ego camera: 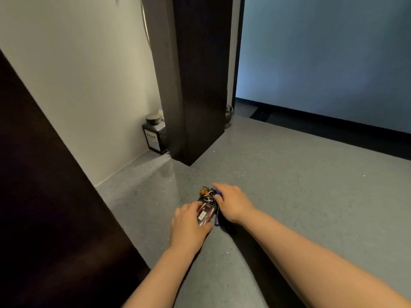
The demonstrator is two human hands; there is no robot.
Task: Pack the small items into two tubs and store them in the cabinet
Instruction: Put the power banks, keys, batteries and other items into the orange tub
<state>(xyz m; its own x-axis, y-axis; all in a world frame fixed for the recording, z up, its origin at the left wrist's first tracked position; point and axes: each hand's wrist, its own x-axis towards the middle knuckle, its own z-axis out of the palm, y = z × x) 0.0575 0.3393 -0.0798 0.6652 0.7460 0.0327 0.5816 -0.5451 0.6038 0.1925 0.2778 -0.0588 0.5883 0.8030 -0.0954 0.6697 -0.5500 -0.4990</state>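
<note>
I take this for a home interior: a grey speckled table (289,185) set against a pale wall (77,74), dark wood cabinet panels (200,85) rising from it, and a black lidded jar (155,134) tucked in the corner.

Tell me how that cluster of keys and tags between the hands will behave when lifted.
The key bunch looks loosely linked by rings, so it will probably dangle and splay rather than lift as one stiff piece. The round brown charm may swing. The left hand and right hand gathering it together seems sensible.

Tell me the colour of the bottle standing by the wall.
Black, with a black cap and a white label; the bottle shows only in the head view.
</note>
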